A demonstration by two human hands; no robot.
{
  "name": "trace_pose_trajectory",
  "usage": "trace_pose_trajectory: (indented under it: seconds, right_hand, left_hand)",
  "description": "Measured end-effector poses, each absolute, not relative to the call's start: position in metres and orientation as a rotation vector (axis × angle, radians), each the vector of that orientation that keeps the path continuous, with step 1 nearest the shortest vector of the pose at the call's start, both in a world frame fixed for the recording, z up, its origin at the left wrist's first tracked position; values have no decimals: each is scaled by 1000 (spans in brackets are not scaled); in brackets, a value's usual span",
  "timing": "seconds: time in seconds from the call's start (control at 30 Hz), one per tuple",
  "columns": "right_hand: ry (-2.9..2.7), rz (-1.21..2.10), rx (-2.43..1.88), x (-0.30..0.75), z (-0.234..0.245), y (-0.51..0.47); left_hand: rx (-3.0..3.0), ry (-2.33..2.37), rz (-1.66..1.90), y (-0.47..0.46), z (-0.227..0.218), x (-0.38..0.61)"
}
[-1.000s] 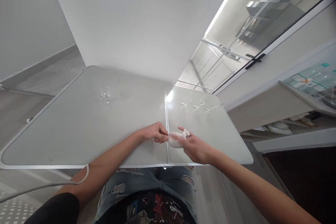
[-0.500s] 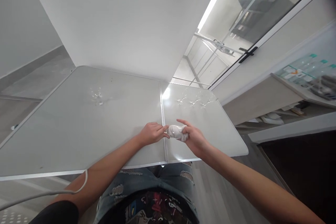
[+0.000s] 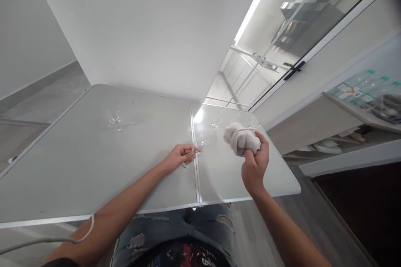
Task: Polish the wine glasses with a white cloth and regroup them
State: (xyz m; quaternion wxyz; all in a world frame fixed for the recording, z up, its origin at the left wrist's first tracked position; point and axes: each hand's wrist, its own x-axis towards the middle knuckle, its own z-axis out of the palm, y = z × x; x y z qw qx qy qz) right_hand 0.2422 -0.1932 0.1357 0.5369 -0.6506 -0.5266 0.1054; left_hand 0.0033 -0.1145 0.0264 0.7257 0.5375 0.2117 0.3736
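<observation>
My left hand (image 3: 180,156) rests on the white folding table (image 3: 94,162) by its middle seam. Its fingers pinch the stem of a clear glass (image 3: 199,144), which is hard to make out against the tabletop. My right hand (image 3: 255,164) is raised above the table's right half, closed around a bunched white cloth (image 3: 241,137). The cloth is held apart from the glass, to its right.
One more clear glass (image 3: 115,119) stands on the left half of the table, and others (image 3: 219,124) sit near the back of the right half. A white wall rises behind the table. A counter with shelves (image 3: 344,112) lies to the right.
My right hand has pulled the cloth away from the glass, up and to the right. My left hand has stayed at the seam with the glass.
</observation>
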Motion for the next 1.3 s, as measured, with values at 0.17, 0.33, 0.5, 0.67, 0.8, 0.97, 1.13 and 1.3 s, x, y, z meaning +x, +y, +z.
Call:
trace_pose_trajectory:
  seconds: [0.17, 0.33, 0.5, 0.67, 0.8, 0.97, 1.13, 1.3]
  right_hand:
    - [-1188, 271, -1619, 209, 80, -173]
    - [-1988, -120, -1309, 168, 46, -168]
    - [-2539, -262, -1018, 179, 75, -160]
    - [-2518, 161, -1126, 194, 110, -147]
    - [-1897, 1072, -1239, 199, 120, -131]
    - [-841, 1394, -952, 161, 89, -136]
    - [-958, 687, -1108, 115, 48, -164]
    - [-2174, 43, -1076, 130, 63, -154]
  left_hand:
    - [1203, 528, 846, -116, 14, 13]
    - [1223, 642, 755, -118, 4, 14]
    - [1480, 815, 856, -117, 5, 11]
    - [1806, 791, 902, -121, 10, 9]
    - [1839, 691, 895, -125, 15, 4]
    - [1440, 606, 1024, -124, 16, 7]
    - [1243, 689, 1138, -122, 13, 13]
    - [1476, 947, 1235, -121, 9, 10]
